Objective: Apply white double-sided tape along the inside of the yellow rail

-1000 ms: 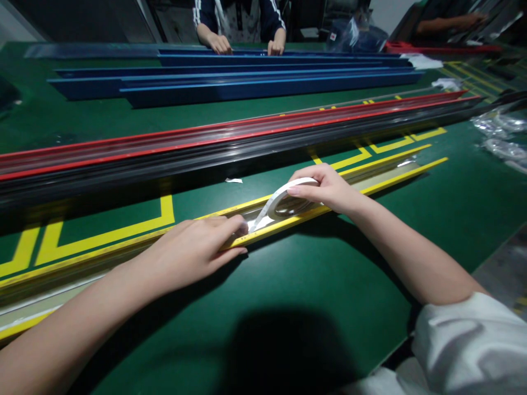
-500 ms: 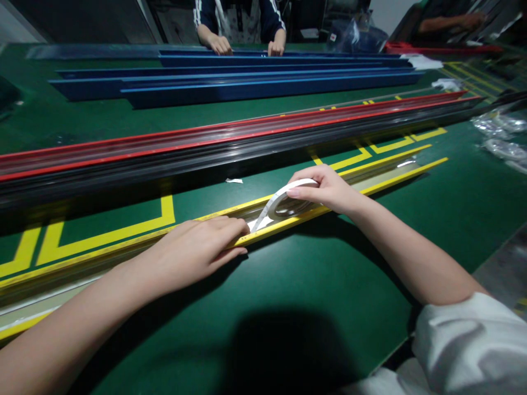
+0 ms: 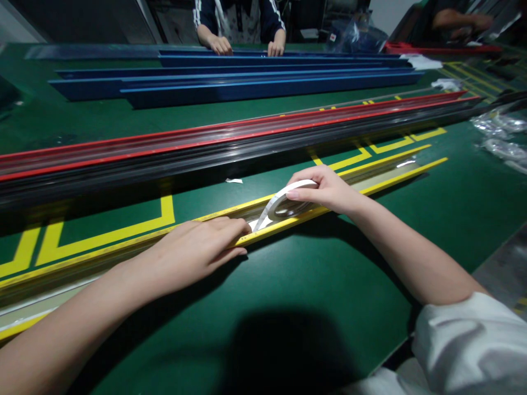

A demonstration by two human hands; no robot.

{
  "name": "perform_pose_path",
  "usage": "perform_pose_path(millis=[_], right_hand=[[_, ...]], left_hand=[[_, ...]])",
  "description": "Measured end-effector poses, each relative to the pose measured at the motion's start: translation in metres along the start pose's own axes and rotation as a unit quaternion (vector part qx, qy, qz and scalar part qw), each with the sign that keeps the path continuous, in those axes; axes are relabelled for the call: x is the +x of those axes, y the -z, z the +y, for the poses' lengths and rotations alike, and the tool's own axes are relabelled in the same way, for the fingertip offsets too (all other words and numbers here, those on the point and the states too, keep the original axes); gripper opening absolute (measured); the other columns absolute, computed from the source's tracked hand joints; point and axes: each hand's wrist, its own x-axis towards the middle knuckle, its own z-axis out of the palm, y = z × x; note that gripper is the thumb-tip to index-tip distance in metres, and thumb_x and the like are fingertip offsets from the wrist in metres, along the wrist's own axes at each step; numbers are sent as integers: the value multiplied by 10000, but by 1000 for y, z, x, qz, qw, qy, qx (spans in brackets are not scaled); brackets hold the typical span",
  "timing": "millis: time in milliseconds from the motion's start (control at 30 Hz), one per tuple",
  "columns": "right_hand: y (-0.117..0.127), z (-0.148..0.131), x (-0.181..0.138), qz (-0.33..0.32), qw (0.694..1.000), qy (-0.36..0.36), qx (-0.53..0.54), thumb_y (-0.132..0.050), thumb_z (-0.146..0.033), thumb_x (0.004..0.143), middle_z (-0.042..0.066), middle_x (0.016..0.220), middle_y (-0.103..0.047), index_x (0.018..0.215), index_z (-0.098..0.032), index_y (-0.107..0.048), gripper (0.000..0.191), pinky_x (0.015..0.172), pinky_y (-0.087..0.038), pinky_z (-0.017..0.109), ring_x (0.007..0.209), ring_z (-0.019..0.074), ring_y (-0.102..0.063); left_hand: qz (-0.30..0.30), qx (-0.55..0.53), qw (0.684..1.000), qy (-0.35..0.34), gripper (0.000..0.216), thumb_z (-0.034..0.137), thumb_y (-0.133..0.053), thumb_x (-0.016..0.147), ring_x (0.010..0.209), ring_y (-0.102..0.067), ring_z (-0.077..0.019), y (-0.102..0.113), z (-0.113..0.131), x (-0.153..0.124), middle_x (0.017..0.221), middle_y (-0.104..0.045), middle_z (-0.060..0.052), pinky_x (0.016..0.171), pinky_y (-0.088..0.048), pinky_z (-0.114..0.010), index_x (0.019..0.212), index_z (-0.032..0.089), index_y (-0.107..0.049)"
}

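A long yellow channel (image 3: 395, 181) with raised sides runs slantwise across the table in front of me. My right hand (image 3: 323, 189) pinches a roll of white tape (image 3: 278, 201), its ring tilted into the channel. From the roll, a strip runs down to the channel floor beside my left fingertips. My left hand (image 3: 206, 244) is wrapped over the near wall of the channel, fingers inside and thumb outside below the edge. Those fingertips are hidden behind the wall, so what they press on inside does not show.
Beyond lie a red channel (image 3: 230, 131) and a black channel (image 3: 197, 156). Several blue channels (image 3: 272, 90) lie farther back, with a co-worker's hands (image 3: 220, 45) at them. A paper scrap (image 3: 234, 180) lies on the green table (image 3: 280, 285); clear plastic wrap (image 3: 500, 129) is at right.
Both my hands, the tape roll and the yellow channel stay almost in place. At the far right, another person's arm has shifted slightly right.
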Motion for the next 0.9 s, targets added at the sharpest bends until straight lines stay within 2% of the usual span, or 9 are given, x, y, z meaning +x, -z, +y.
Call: perform_pose_path(millis=[533, 700, 900], right_hand=[[1, 1, 1, -4, 1000, 4, 2, -745, -428, 735, 29, 744, -674, 845, -123, -719, 325, 616, -467, 220, 697, 149, -619], [1, 1, 1, -4, 1000, 5, 2, -753, -421, 727, 26, 732, -674, 839, -126, -719, 317, 612, -471, 217, 690, 148, -624], [0, 1, 0, -3, 1000, 0, 12, -746, -422, 735, 24, 727, -667, 837, -123, -709, 319, 625, -493, 227, 699, 155, -632]], left_hand=[[-15, -47, 999, 11, 306, 491, -405, 959, 973, -651, -219, 3, 0, -1, 1125, -668, -18, 710, -478, -287, 1179, 303, -507], [-15, -69, 997, 15, 382, 484, -418, 952, 1042, -642, -233, 4, 1, 0, 1236, -637, -44, 782, -500, -307, 1282, 293, -446], [-28, -74, 997, 22, 381, 479, -429, 951, 1043, -644, -218, 5, 2, 0, 1247, -629, -17, 809, -507, -311, 1295, 318, -409]])
